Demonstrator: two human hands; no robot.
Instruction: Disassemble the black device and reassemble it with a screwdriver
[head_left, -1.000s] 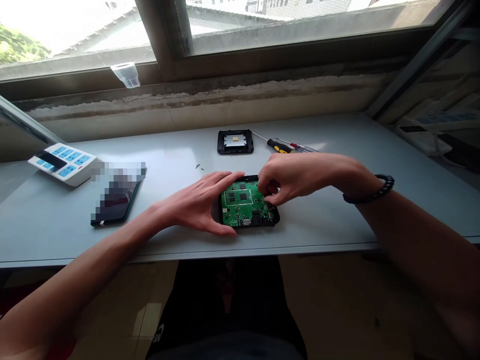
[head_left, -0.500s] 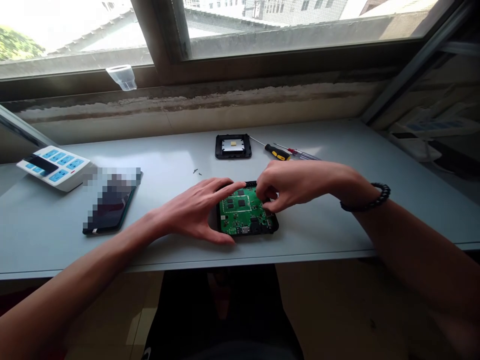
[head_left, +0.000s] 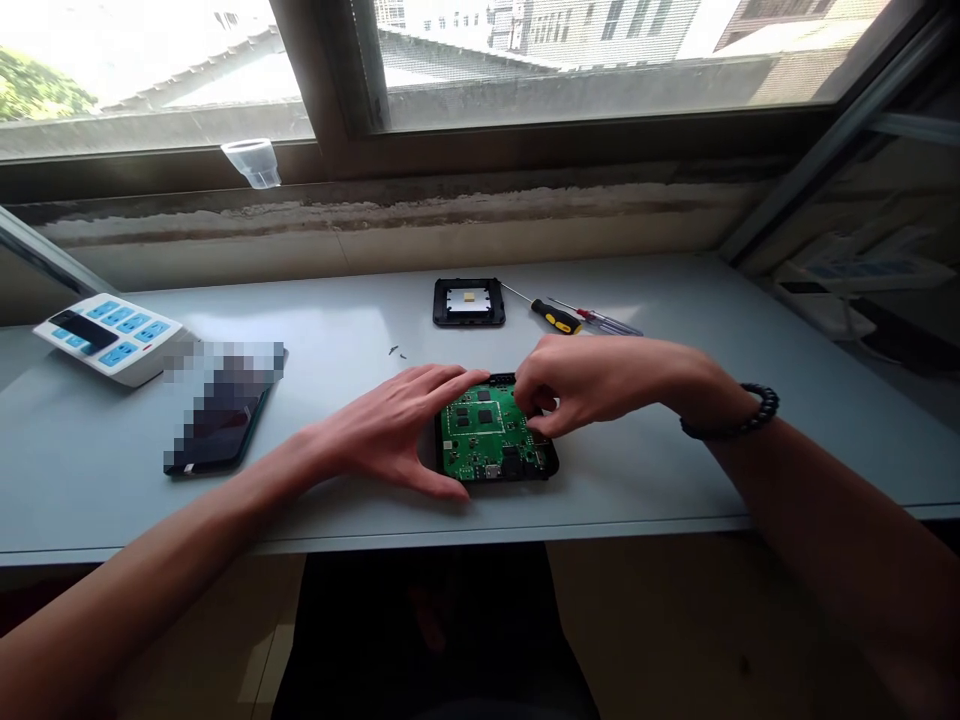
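Note:
A green circuit board [head_left: 487, 440] lies in an open black case [head_left: 553, 462] close to the table's front edge. My left hand [head_left: 401, 425] grips the case from the left, with the forefinger along its back edge and the thumb at the front. Over the board's right side, my right hand [head_left: 574, 392] is closed, its fingers curled and the thumb low against the board. Those fingers hide what they pinch, if anything. Dark chips and a metal port show on the uncovered part of the board.
Behind the board lies a black cover [head_left: 469, 303] with a metal plate. A yellow-black screwdriver [head_left: 555, 316] and a clear-handled screwdriver [head_left: 609, 323] are right of it. Small screws [head_left: 394, 350] lie behind my left hand. A phone [head_left: 229, 415] and a power strip [head_left: 112, 338] are at left.
The view has tilted slightly, so the table things sit a little lower in the picture. Both hands keep nearly the same places on the case and board.

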